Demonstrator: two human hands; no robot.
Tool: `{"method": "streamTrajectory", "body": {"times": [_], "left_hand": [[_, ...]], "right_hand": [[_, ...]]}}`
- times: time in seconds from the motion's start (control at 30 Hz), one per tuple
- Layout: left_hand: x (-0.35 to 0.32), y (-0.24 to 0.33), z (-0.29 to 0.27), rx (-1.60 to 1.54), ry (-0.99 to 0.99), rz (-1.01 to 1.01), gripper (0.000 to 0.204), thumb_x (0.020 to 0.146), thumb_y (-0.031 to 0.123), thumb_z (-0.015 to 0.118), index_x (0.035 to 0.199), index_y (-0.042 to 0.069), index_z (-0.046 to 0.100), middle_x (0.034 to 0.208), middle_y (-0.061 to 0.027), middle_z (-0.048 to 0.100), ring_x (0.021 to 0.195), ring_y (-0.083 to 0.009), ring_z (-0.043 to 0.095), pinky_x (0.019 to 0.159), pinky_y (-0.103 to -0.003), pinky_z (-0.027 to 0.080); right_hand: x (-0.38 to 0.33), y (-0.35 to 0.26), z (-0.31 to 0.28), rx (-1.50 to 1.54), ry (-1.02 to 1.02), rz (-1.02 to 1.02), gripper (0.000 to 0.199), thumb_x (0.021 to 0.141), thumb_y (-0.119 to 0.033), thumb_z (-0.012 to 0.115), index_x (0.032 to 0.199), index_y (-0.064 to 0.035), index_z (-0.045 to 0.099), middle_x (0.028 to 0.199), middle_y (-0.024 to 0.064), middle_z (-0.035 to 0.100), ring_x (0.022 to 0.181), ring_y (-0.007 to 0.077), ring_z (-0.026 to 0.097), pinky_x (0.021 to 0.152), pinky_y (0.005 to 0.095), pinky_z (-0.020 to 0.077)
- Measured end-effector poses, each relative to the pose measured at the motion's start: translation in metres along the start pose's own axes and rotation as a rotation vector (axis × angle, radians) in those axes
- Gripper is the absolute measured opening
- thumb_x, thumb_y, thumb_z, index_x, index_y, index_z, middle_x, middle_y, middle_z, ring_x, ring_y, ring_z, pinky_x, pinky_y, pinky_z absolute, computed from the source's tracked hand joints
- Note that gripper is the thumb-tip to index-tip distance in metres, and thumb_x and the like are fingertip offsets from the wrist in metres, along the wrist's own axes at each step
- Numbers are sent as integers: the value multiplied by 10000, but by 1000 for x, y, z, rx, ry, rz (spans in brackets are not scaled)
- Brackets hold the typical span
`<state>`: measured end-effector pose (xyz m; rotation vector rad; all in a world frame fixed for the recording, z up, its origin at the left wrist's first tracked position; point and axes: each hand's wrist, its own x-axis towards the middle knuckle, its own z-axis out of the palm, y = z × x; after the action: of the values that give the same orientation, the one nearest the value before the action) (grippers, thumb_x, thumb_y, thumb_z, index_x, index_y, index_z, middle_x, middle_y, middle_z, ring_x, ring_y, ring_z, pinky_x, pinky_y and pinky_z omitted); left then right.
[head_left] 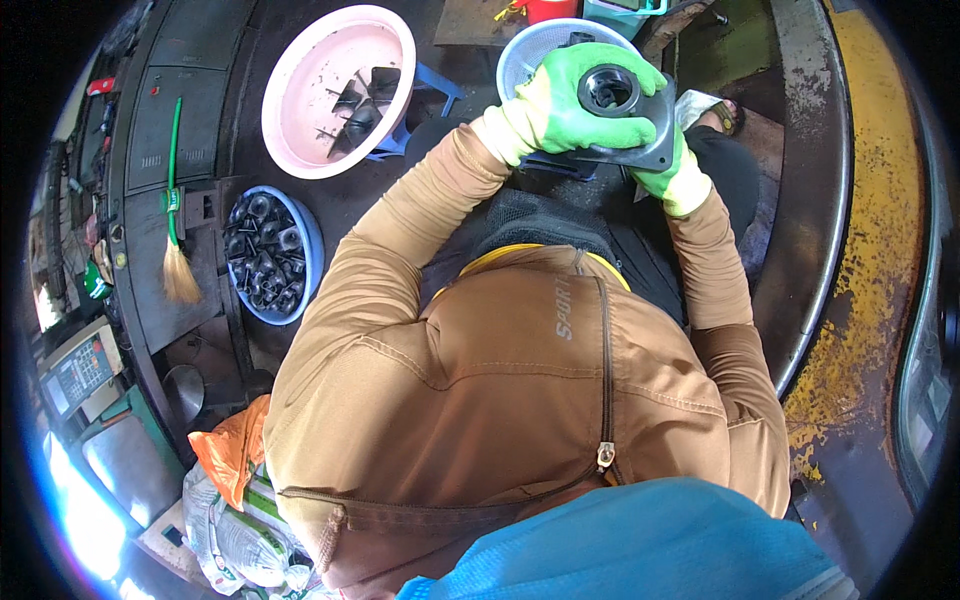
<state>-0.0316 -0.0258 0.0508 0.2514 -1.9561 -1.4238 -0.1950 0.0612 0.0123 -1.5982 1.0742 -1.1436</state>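
Note:
My left hand, in a bright green glove, curls its fingers round a black part with a round collar and a flat square base. From below and to the right, my gloved right hand grips the same part by the edge of its base. Most of my right fingers are hidden behind it. The part is held up in front of my lap, its open collar facing up. Partly covered by my left hand, a light blue basket stands just beyond and holds something dark.
At the far left, a pink basin with several black pieces rests on a blue stool. A blue tub full of black parts is on the left, near a small broom. A worn yellow metal edge runs along the right.

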Motion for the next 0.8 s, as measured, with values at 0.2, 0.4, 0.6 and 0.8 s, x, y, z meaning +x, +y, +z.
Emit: {"method": "streamTrajectory", "body": {"times": [0.2, 0.4, 0.6, 0.8], "left_hand": [[2, 9, -9, -85, -162, -41, 380, 681, 159, 810, 1019, 35, 688, 1059, -85, 692, 979, -172, 645, 905, -311, 492], [13, 4, -11, -334, -581, 33, 498, 570, 256, 813, 994, 36, 673, 1091, -116, 678, 1081, -299, 610, 1068, -465, 347], [28, 4, -28, -258, -555, 36, 685, 596, 313, 812, 1187, 22, 622, 1328, -146, 546, 1227, -281, 509, 1069, -398, 349], [13, 9, 6, 106, 153, -227, 678, 640, 186, 860, 1236, 17, 585, 1246, -121, 606, 1124, -175, 574, 993, -326, 445]], "right_hand": [[2, 3, 6, 212, -64, -49, 607, 784, -88, 753, 1319, -25, 474, 1249, 89, 575, 1114, 192, 574, 931, 320, 481], [-2, 12, 13, 489, -94, 33, 596, 804, -86, 736, 1335, -35, 469, 1272, 90, 569, 1135, 199, 568, 954, 328, 475], [9, 17, 0, 138, 20, -68, 584, 825, -85, 718, 1350, -46, 465, 1295, 91, 562, 1156, 207, 561, 977, 335, 469], [22, 24, 2, -468, 401, -323, 474, 832, -168, 681, 1269, -56, 537, 1185, 138, 629, 1104, 291, 617, 925, 376, 490]]}}
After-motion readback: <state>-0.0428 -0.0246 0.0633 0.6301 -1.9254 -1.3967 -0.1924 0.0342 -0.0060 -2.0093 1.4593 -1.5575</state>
